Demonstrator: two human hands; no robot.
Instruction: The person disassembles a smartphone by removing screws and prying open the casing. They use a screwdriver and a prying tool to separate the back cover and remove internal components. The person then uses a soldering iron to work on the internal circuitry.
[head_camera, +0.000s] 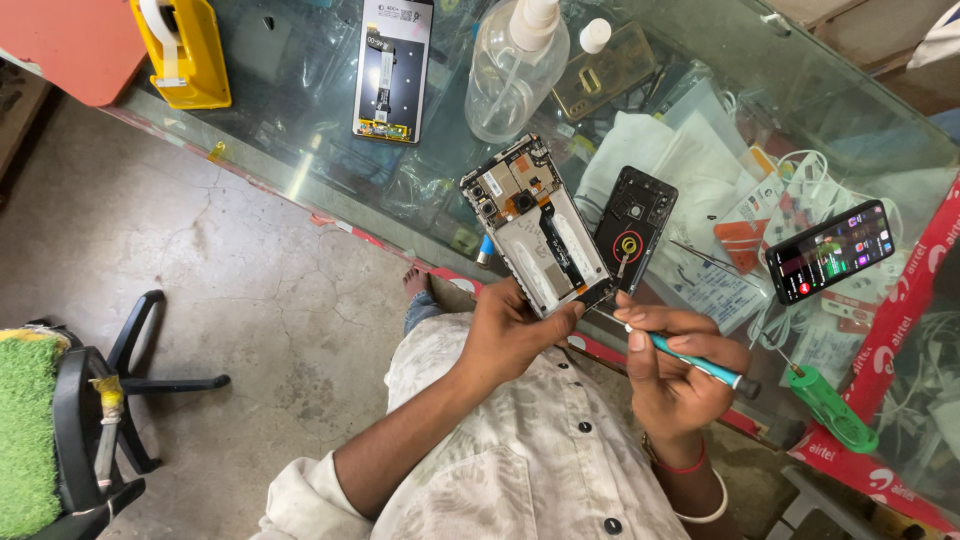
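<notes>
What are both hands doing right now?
Left hand: closed on the opened phone.
Right hand: closed on a teal screwdriver, tip at the phone's lower end.

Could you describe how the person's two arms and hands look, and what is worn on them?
Both hands are bare, without gloves. The left hand comes out of a pale, leaf-patterned shirt sleeve rolled up near the elbow. The right hand has a thin red thread band and a white bangle at the wrist.

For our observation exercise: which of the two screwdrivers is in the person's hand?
The teal-handled screwdriver, gripped in the right hand. The green-handled screwdriver lies untouched on the glass counter.
</notes>
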